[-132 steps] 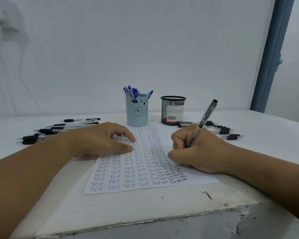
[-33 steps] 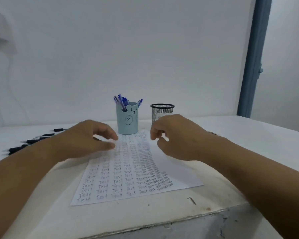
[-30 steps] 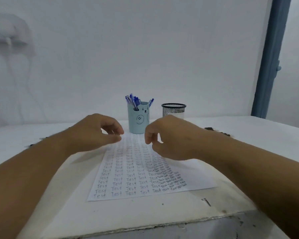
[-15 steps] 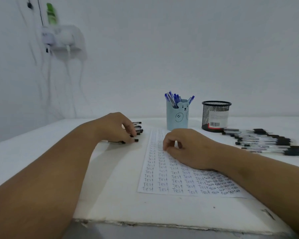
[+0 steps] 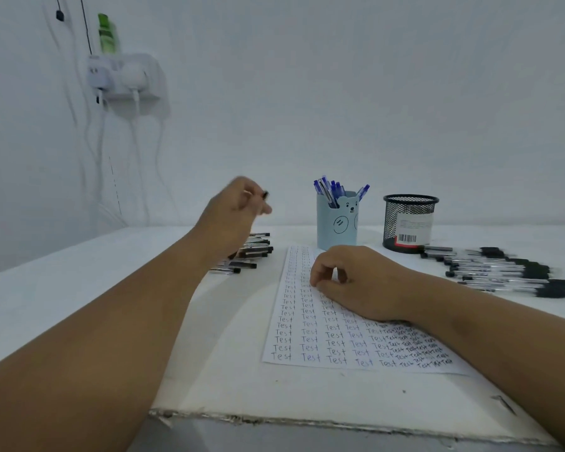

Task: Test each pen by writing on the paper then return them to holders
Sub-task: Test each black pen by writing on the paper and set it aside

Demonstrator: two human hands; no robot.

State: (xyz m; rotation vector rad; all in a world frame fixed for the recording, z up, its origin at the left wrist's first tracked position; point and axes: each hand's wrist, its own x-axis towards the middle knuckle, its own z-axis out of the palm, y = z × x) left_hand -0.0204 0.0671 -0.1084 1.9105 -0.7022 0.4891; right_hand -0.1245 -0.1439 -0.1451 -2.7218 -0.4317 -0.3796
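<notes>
Head view. White bench (image 5: 79, 288): white paper sheet (image 5: 307, 337) filled with handwritten "Test" rows. Left hand (image 5: 235, 213): raised above the bench, fingers curled round a black-capped pen (image 5: 264, 194), only its tip showing. Right hand (image 5: 356, 282): resting on the sheet, fingers loosely curled, holding nothing. Row of black-capped clear pens (image 5: 252, 252) beneath the left hand; a second row (image 5: 503, 272) at right. Light-blue bear-face holder (image 5: 336, 223) with blue pens (image 5: 331, 189), behind the sheet. Black mesh holder (image 5: 410, 223) beside it.
</notes>
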